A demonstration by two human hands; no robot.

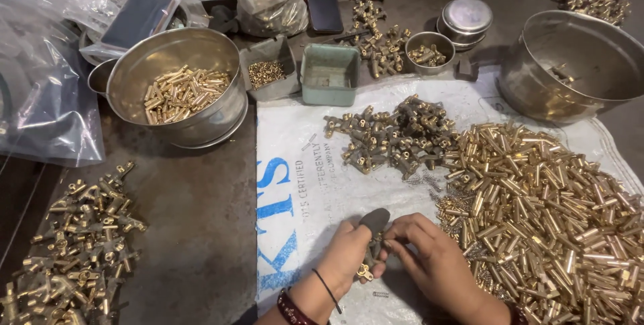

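White printed sack under both hands, left hand and right hand seemingly pinching one brass fitting

Bare hands, thin black wrist thread, dark red bangle

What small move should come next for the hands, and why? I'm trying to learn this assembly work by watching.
Probably seat the part: the left hand holds a small brass valve piece with a dark handle, and the right hand has its fingertips pinched at its side. A likely next move is pressing that pinched bit home, since loose small springs lie on the white sack just below.
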